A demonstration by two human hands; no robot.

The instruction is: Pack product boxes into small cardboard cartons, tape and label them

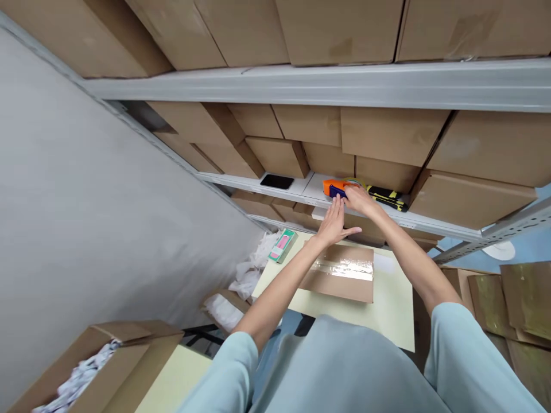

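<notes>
Two shelves of cardboard boxes rise ahead of you. Below them, a taped carton lies on the pale table. Your right hand is closed around the orange tape dispenser resting on the shelf ledge. Your left hand hovers flat beside it, fingers loose, gripping nothing.

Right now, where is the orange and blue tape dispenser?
In the head view, the orange and blue tape dispenser lies on the white shelf ledge, right of the black phone, left of the black and yellow tool, under the right hand.
</notes>
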